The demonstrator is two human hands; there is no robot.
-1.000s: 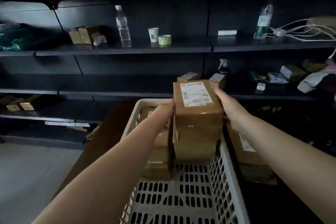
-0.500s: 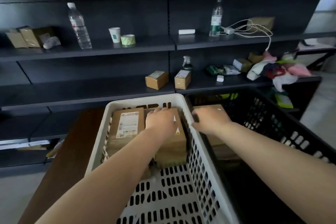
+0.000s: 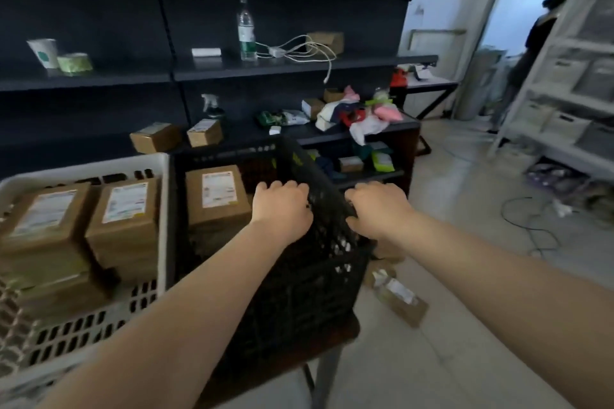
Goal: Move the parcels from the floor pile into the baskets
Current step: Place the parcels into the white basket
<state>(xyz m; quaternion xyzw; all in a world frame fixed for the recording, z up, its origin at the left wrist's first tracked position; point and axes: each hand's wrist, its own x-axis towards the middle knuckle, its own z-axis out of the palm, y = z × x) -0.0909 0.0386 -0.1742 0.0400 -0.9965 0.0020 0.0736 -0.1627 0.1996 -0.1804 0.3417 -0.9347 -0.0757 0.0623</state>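
A white basket [image 3: 162, 219] on the left holds stacked brown parcels [image 3: 123, 216] with white labels. Beside it stands a black basket [image 3: 299, 292] with one labelled parcel [image 3: 216, 196] inside. My left hand [image 3: 282, 209] hovers over the black basket's right rim, fingers loosely curled and holding nothing. My right hand [image 3: 378, 209] is just past that rim, also loosely curled and empty. More brown parcels [image 3: 398, 297] lie on the floor to the right of the black basket, partly hidden behind it.
Both baskets sit on a brown table [image 3: 335, 332]. Dark shelving [image 3: 292, 63] behind carries a bottle, cables, small boxes [image 3: 156, 138] and clothes. A white rack [image 3: 564, 83] stands at the right, with cables [image 3: 528, 226] on the floor. A person [image 3: 538, 33] stands at the back right.
Both hands let go of the parcel now in the white basket and moved right over the black basket. My view swung right, bringing the floor parcels into sight.
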